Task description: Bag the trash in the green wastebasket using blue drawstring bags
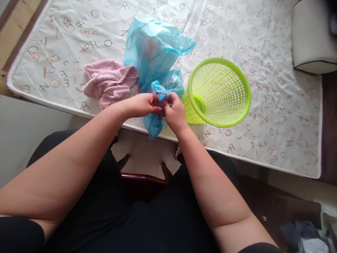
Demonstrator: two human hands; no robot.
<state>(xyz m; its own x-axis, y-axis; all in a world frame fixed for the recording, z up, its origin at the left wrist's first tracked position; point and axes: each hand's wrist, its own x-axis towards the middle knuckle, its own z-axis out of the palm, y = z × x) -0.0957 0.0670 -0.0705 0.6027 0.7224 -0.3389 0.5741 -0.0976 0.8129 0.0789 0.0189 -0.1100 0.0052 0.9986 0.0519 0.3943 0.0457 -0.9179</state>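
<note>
A thin blue plastic bag (152, 49) lies on the mattress, its gathered end bunched up near the front edge. Looped around that gathered part is a red drawstring (156, 105). My left hand (143, 104) is closed, its fingertips on the string and the bunched plastic. From the other side my right hand (175, 110) pinches at the same spot, fingers closed on the string and plastic. Exactly which strand each hand grips is partly hidden by the fingers. A crumpled pink towel (112, 80) lies to the left of the bag.
Just right of my right hand, a green mesh wastebasket (221, 121) leans toward me, its open top facing up. A white boxy item (313, 38) stands at the far right. The letter-printed mattress (276, 123) has its white edge before my knees.
</note>
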